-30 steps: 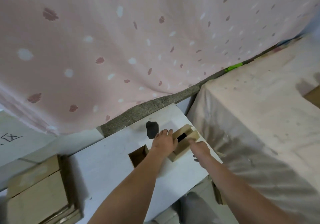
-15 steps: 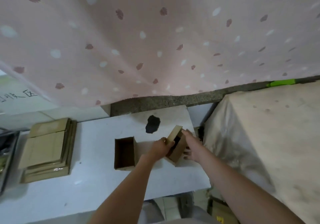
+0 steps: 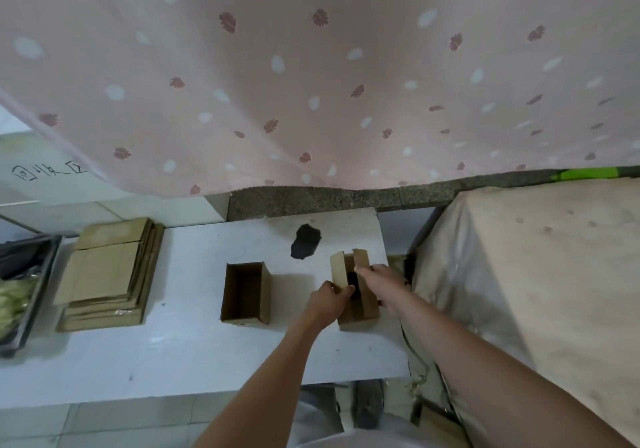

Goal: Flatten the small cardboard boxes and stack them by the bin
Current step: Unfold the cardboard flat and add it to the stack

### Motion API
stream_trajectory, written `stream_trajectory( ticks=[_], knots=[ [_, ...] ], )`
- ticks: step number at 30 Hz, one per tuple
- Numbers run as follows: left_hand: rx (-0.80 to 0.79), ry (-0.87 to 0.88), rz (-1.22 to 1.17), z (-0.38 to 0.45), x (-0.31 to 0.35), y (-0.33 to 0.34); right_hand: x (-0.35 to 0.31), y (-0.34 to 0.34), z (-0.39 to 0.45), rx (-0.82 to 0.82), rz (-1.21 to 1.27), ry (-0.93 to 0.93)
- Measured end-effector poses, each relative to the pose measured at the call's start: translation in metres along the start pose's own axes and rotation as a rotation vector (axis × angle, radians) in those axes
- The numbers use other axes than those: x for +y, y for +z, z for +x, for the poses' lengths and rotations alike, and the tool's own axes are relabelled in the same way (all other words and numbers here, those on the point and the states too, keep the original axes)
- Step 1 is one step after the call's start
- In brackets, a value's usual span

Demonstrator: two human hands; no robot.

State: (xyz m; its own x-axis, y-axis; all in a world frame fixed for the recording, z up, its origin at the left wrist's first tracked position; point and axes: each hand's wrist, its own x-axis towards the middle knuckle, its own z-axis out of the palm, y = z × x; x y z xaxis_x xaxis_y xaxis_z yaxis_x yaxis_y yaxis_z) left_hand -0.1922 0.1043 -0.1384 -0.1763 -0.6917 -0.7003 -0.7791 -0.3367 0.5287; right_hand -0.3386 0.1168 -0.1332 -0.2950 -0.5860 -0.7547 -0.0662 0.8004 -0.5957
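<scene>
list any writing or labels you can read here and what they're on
"回收区", handwritten in dark strokes on the white surface at far left, partly cut off by the pink curtain.
No print can be read on the cardboard boxes or the flattened stack.

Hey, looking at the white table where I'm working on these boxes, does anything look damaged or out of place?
One thing: a dark irregular patch on the white table, behind the two boxes. It looks like a hole or a stain; I cannot tell which. The flattened stack sits slightly fanned, nothing serious.
</scene>
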Motion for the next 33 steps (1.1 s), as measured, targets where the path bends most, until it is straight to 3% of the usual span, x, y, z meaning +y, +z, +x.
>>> stream_trajectory(
  ticks=[5,12,33],
  knots=[
    [0.097,-0.008,-0.146,0.008,0.012,-0.009,0.007,0.002,0.002,0.088,-0.205,-0.112],
    [0.070,-0.005,-0.163,0.014,0.021,-0.011,0.009,0.003,0.005,0.062,-0.348,-0.182],
    [0.022,0.068,-0.275,0.011,0.004,-0.017,0.009,-0.026,0.006,-0.050,-0.372,-0.226]
  ],
)
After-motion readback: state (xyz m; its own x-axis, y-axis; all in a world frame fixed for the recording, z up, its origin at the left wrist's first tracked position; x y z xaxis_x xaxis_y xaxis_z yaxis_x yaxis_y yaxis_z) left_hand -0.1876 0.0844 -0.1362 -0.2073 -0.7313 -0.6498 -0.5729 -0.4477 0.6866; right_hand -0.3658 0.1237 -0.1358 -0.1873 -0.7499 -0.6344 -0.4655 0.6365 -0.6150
